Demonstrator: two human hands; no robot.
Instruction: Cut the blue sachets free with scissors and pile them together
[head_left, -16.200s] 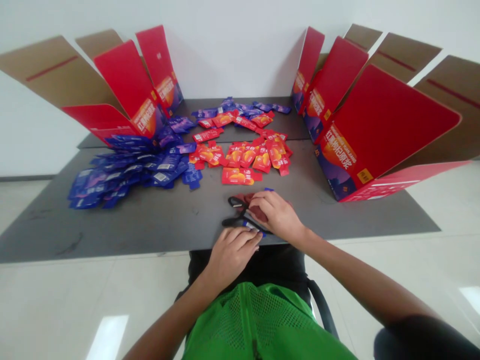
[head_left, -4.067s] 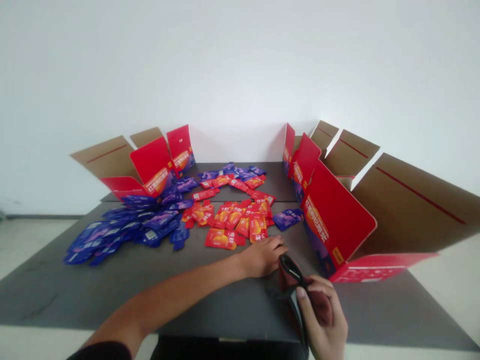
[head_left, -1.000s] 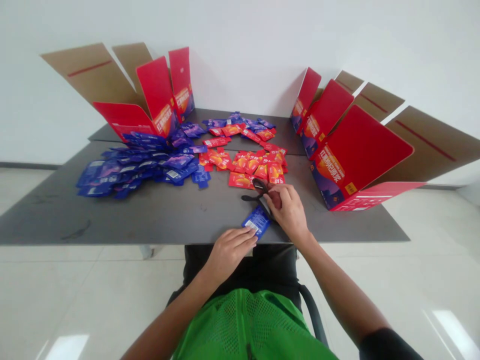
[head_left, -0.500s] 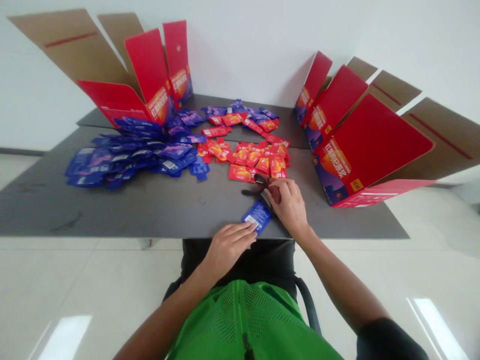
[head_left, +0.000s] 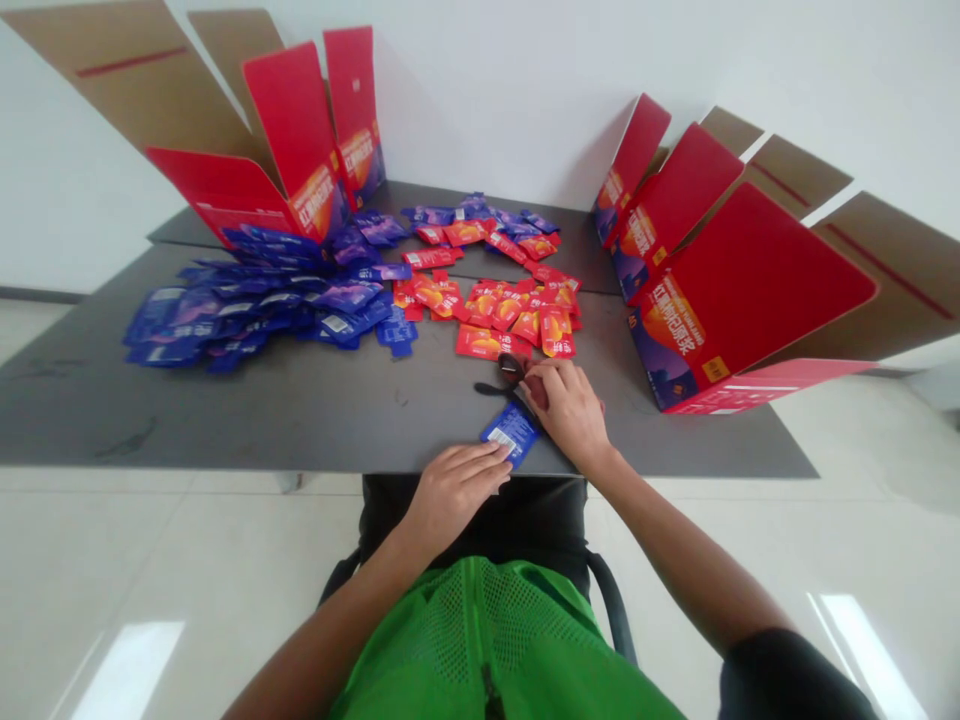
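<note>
A blue sachet (head_left: 511, 434) with a white barcode lies at the table's front edge. My left hand (head_left: 457, 490) rests with outstretched fingers flat on its lower left corner. My right hand (head_left: 568, 410) is closed around a black strap (head_left: 491, 388) with a loop that looks like a buckle at its far end; part of it crosses the sachet's upper right side, and the rest is hidden by the fingers. Just beyond that hand are several red sachets (head_left: 486, 342) with orange fruit prints.
A large heap of blue sachets (head_left: 262, 300) spreads over the left side of the grey table (head_left: 300, 420). Open red cartons stand at the back left (head_left: 311, 175) and on the right (head_left: 750, 290). More sachets lie along the back.
The view has shifted slightly. My right hand and the black strap have moved a little to the left and away from me; my left hand stays on the blue sachet.
</note>
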